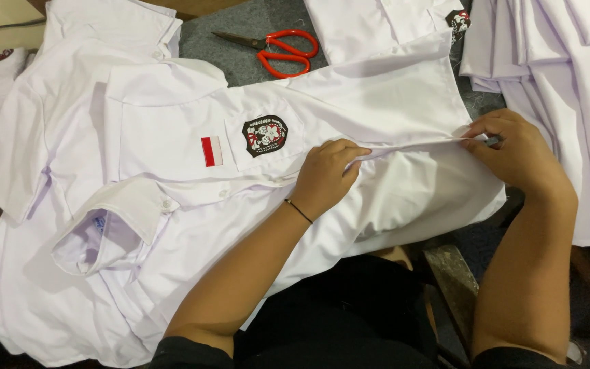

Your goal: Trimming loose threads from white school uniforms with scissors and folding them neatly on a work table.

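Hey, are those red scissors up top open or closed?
Closed, or nearly: the red-handled scissors lie flat on the grey surface with blades together in one point and handle loops almost touching.

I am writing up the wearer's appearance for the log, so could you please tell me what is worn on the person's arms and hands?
Both forearms are bare. The left hand has a thin black band around its wrist. The right hand shows no ring or band. Short black sleeves begin near the bottom edge.

Black shield badge [264, 135] beside red-and-white flag label [212, 151] on shirt.
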